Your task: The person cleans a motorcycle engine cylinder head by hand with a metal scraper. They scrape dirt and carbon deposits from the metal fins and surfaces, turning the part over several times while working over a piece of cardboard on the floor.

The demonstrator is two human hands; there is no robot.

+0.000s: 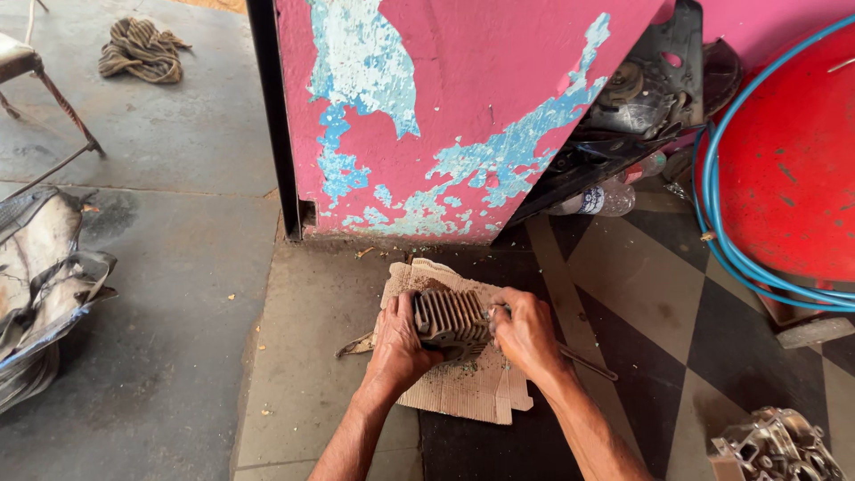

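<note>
On one torn cardboard sheet below the peeling pink panel sits one finned engine cylinder. Two hands grip it: the left hand curls closed around its left end, and the right hand closes on its right end. One metal rod beside the cardboard is partly hidden under the right wrist. One metal engine part right of the cardboard is cut off by the frame edge.

Both forearms are bare, no sleeves, gloves, rings or watch showing on the hands.
</note>
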